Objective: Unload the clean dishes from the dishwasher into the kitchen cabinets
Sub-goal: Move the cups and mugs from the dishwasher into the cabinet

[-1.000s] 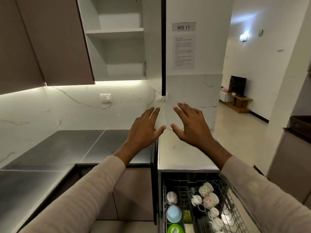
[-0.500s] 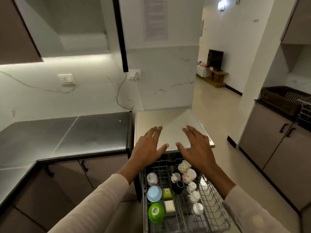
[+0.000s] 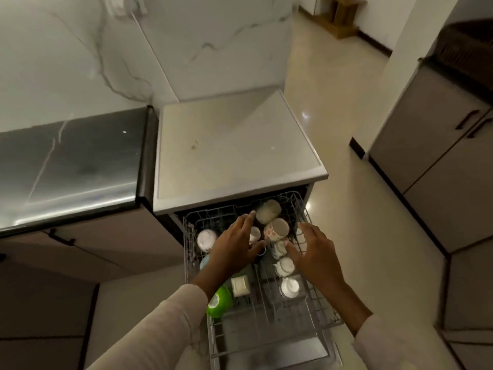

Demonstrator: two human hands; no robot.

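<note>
Head view:
- Gaze tips down since a second ago. Open cabinet now out of frame, dishwasher (image 3: 229, 145) at centre.
- Both hands drop from in front of wall to pulled-out rack (image 3: 324, 313), lower centre.
- Left hand (image 3: 234, 249) and right hand (image 3: 316, 253) spread, grasping nothing.
- Dishes all in rack: patterned mug (image 3: 276, 229) and cream mug (image 3: 268, 210) between hands, green bowl (image 3: 220, 301) by left wrist.
- Likely a pick about to start.
- Hidden: items under left palm. Cannot tell if right thumb touches small cup. Frame blurred.

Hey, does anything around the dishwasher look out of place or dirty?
A small brownish mark sits on the dishwasher top near its middle. In the rack, the cream mug and patterned mug lie tipped on their sides. Nothing looks broken or spilled.
</note>
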